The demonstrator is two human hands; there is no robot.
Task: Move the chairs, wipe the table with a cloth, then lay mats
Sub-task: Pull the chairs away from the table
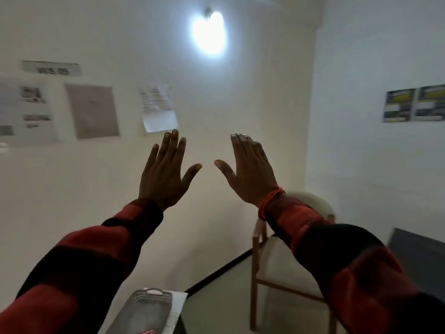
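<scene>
Up before the wall, left hand (166, 174) and right hand (250, 172) are being held wide, empty; the chair (267, 259) ought to be gripped two-handed.

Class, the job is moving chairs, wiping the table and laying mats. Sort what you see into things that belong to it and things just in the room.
Belongs to the job:
wooden chair
grey mat
left hand and right hand, both raised, holding nothing

Just there:
wall papers
two posters
wall lamp
</scene>
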